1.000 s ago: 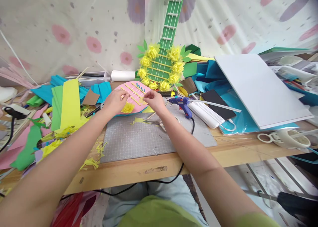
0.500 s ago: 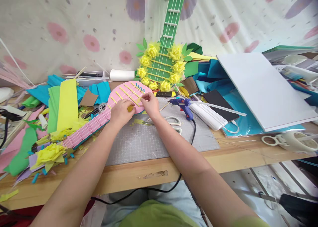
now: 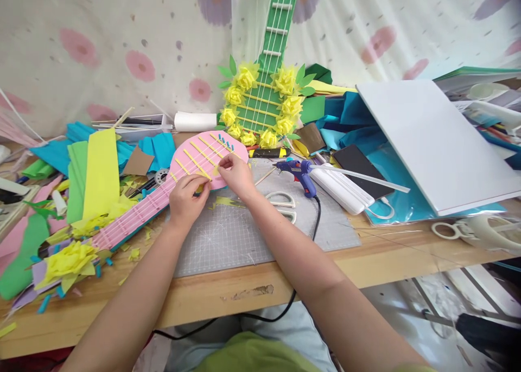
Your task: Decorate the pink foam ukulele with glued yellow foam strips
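Note:
A pink paper guitar [image 3: 185,158] with yellow bars, thin strings and small blue pegs lies slanted on the table, its neck pointing lower left. At the lower edge of its round body is my left hand [image 3: 188,198], fingertips pinched together; a dark yellow bit shows beneath them, mostly hidden. My right hand [image 3: 238,175] is over the right part of the body, thumb and forefinger closed on a small pale yellow paper piece [image 3: 216,171]. White-handled scissors [image 3: 283,199] lie on the grey cutting mat [image 3: 228,242], beside yellow scraps.
A blue glue gun [image 3: 299,172] with a black cord lies right of my right hand, near a white power bank [image 3: 342,190] and a black phone [image 3: 362,171]. A green paper guitar [image 3: 260,109] with yellow flowers stands behind. Coloured paper [image 3: 101,171] covers the left side.
My left hand has shifted slightly left and down, away from my right hand. The pale yellow piece at my right fingertips now shows. The view has shifted a little.

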{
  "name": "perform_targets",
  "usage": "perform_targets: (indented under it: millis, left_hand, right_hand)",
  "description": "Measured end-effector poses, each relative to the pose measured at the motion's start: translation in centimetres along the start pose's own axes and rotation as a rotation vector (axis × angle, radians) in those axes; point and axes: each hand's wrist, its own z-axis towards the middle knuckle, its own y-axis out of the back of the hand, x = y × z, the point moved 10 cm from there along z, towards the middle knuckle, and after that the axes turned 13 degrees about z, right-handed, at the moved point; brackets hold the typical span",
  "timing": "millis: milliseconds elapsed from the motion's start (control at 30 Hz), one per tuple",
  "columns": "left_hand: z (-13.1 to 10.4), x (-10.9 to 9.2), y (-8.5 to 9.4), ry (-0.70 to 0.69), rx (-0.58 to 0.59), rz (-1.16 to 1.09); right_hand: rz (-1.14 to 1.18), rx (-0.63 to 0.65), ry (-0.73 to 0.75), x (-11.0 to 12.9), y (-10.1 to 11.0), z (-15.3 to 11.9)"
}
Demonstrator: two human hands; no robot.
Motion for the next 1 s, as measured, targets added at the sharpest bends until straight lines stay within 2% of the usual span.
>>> perform_targets:
  millis: [300,633,833,1000]
  left_hand:
    - [-0.2,0.4,0.1,0.019,-0.007,0.007]
    - [-0.2,0.4,0.3,0.021,-0.013,0.024]
    - [-0.2,0.6,0.0,0.034,0.006,0.026]
    - [-0.2,0.2,0.5,-0.019,-0.062,-0.002]
  right_hand:
    - [-0.040,0.031,0.008,0.6,-1.3,-0.7]
    - [-0.065,0.026,0.027,0.3,-1.8,-0.7]
    - [0.017,0.055,-0.014,-0.1,-2.0,-0.6]
    - [0.037,0.083,-0.043,-0.2,-2.3,-0.6]
